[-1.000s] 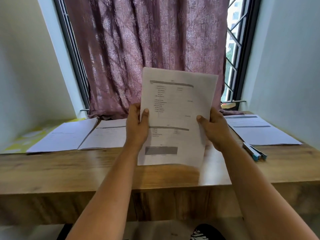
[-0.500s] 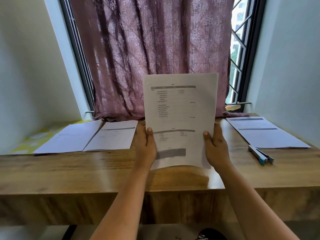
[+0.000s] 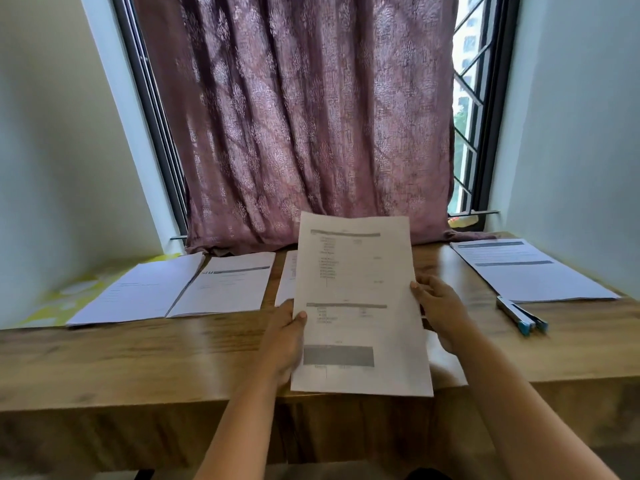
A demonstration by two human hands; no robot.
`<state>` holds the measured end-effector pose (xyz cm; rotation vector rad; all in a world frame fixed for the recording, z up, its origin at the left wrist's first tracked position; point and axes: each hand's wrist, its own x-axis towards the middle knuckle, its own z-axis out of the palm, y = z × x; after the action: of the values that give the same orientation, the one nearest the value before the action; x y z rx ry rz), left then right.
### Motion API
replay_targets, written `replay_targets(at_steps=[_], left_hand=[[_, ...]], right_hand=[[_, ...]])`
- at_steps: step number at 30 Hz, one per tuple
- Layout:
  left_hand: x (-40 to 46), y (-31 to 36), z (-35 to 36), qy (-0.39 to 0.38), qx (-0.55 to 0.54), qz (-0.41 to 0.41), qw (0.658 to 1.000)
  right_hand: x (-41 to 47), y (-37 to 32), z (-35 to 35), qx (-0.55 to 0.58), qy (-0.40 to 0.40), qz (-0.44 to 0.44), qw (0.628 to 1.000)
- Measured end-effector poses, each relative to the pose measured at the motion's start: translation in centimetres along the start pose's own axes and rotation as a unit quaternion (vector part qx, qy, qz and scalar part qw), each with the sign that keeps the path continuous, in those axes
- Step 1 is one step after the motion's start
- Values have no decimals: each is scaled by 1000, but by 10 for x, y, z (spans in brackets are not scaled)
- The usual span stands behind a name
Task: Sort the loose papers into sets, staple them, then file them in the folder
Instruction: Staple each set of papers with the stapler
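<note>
Both hands grasp a white printed sheet [image 3: 356,306] by its side edges, left hand [image 3: 284,341] and right hand [image 3: 440,313], tilted above the wooden worktop's [image 3: 138,358] front edge; it sags unsupported and could slip onto the wrong paper pile [image 3: 225,285]

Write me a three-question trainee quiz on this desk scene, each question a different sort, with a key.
1. True or false: the held sheet lies flat on the desk.
2. Multiple choice: the stapler lies
A. left of the left hand
B. near the right paper pile
C. under the curtain
3. Fill in: the right hand holds the sheet by its ____ edge.

Key
1. False: both hands hold it up, tilted.
2. B
3. right
</note>
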<state>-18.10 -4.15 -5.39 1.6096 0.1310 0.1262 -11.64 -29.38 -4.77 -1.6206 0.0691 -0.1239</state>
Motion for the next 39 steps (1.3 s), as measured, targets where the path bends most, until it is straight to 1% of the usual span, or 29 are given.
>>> replay_targets(at_steps=[3,5,7,9,10,12,16,18,19,20,21,22,23,24,26,27,28,29,30,31,32,33,35,36,39], left_hand=[[-7,-5,1,-37,-23,-61,997],[-15,-6,0,-57,-10,-85,995],[-17,-2,-4,-90,6,-94,991],[-11,3,-7,-114,-8,-98,989],[-5,6,-7,-111,-25,-96,989],[12,13,-2,-76,-49,-82,993],[46,23,15,17,-24,-55,998],[61,22,20,28,-38,-55,997],[65,18,22,29,-35,-53,998],[68,13,26,32,-18,-46,998],[68,7,29,41,8,-30,999],[67,3,32,59,42,-5,997],[67,-2,36,81,80,24,993],[67,-5,37,102,120,52,986],[71,-12,41,114,187,92,971],[73,-13,41,114,206,94,967],[72,-14,45,111,217,95,965],[73,-16,46,111,218,98,965],[73,-19,48,105,221,102,964],[75,-22,48,104,225,105,963],[75,-23,48,102,236,109,960],[77,-24,49,101,246,110,958],[80,-27,49,97,260,112,954],[80,-28,49,96,264,112,953],[80,-28,50,89,255,119,956]], right_hand=[[8,12,1,-43,26,33,998],[6,20,1,-49,37,52,997],[6,28,-2,-52,37,61,996],[5,32,-5,-60,22,65,996],[5,35,-7,-60,13,67,996],[4,36,-10,-56,2,65,996],[-5,36,-11,-83,-1,57,995],[-10,35,-12,-76,-2,72,994],[-12,35,-12,-92,0,76,993],[-13,33,-16,-137,3,72,988],[-14,31,-20,-217,4,53,975],[-14,27,-24,-306,10,24,952],[-14,24,-31,-371,29,-11,928],[-12,21,-38,-413,57,-51,907],[-3,22,-62,-468,137,-127,864],[3,24,-73,-509,165,-139,833],[7,29,-86,-556,180,-123,802],[11,32,-94,-582,186,-97,785],[13,37,-99,-587,188,-62,785],[16,42,-101,-577,191,-36,793],[18,44,-101,-571,195,-17,797],[19,46,-101,-574,201,-4,794],[21,45,-97,-592,219,-1,775],[20,44,-94,-595,222,2,773],[18,36,-83,-585,186,33,789]])
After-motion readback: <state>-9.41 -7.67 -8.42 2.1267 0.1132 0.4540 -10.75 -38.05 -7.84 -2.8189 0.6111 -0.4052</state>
